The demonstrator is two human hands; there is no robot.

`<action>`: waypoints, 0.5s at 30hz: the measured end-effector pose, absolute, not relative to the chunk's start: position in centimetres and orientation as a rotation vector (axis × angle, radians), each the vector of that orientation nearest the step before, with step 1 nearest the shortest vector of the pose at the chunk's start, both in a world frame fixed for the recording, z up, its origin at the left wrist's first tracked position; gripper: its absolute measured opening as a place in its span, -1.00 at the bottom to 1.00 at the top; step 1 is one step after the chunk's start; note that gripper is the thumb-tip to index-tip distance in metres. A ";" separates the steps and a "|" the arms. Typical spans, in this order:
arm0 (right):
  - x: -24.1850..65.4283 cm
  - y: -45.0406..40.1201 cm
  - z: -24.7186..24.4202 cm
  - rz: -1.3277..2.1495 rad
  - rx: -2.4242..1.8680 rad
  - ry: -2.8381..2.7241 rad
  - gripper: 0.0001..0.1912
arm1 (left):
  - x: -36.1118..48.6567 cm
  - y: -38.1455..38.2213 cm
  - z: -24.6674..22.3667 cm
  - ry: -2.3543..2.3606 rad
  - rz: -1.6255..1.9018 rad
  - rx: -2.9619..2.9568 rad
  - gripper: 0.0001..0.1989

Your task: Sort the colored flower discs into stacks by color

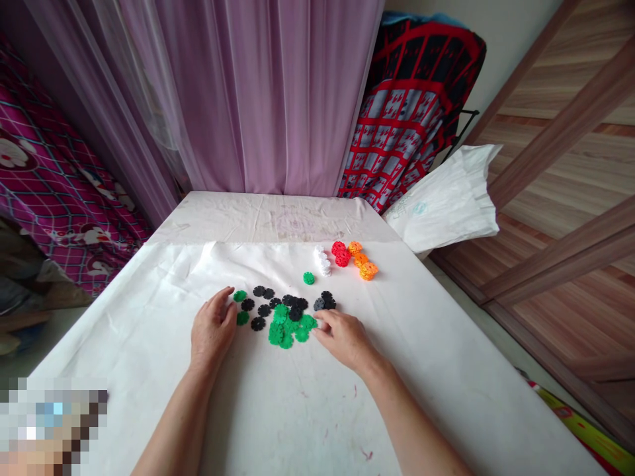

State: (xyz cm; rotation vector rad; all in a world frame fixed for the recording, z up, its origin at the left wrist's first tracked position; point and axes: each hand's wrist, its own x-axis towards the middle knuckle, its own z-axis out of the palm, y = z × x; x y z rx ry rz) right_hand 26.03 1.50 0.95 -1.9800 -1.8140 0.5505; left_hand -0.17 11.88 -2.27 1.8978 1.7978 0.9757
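My left hand (214,325) rests on the white-covered table at the left end of the pieces, fingers stretched and thumb apart, holding nothing visible. Close to its fingertips lie a green notched disc (240,296) and another green disc (243,318). Black notched discs (258,324) are scattered to the right of them. In the middle, a loose heap of green discs (286,340) overlaps some black ones. My right hand (344,336) is at the heap's right edge, fingers apart, its fingertips by a green disc (308,322) and below a small black cluster (325,302). Whether they touch is unclear.
Farther back stand a lone green disc (308,278), a white stack (322,261), red discs (340,254) and orange discs (366,268). A white bag (446,201) hangs at the table's right edge. Purple curtains (278,99) hang behind. A pixelated patch covers the lower left corner.
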 end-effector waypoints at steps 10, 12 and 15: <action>29.3 4.0 1.8 0.182 -1.990 -1.846 -0.68 | -0.1 11.9 -2.0 1.803 0.982 1.924 -0.62; 29.1 4.7 1.8 0.170 -1.946 -1.995 -0.65 | -0.1 11.9 -2.1 1.802 0.976 1.923 -0.62; 28.4 5.3 1.7 0.172 -1.972 -2.071 -0.72 | -0.1 11.9 -2.1 1.793 0.962 1.912 -0.61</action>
